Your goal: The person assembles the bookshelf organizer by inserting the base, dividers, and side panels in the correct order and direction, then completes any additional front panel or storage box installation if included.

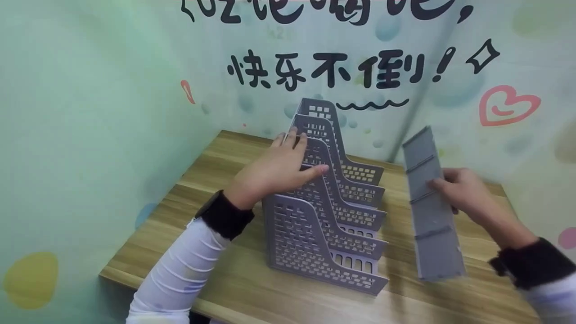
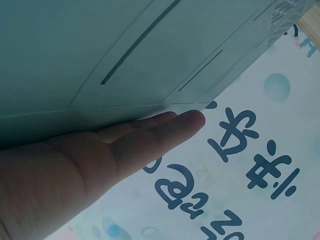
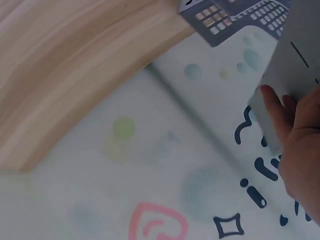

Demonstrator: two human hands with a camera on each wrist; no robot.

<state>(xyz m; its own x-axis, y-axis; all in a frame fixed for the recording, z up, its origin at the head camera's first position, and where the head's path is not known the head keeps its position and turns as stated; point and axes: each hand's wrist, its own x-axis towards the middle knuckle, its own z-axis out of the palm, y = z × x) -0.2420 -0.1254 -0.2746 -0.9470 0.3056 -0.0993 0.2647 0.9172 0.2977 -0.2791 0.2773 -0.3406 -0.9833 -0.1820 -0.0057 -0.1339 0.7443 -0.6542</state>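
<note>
A grey plastic file holder (image 1: 292,238) with several upright perforated dividers stands on the wooden table. My left hand (image 1: 272,175) rests on its back upper part, fingers extended and thumb spread over a divider. In the left wrist view that hand (image 2: 100,155) lies along the holder's flat back face (image 2: 150,55), which has narrow slots. To the right of the holder, my right hand (image 1: 463,191) grips the long edge of a flat grey ribbed panel (image 1: 432,216), thumb on its near face. The right wrist view shows the hand (image 3: 302,130) on the slotted panel (image 3: 295,60).
The wooden table (image 1: 189,207) ends at the cloth backdrop (image 1: 112,112), which carries dark lettering and a pink heart (image 1: 508,105). Dark bands (image 1: 227,213) circle both wrists over white sleeves.
</note>
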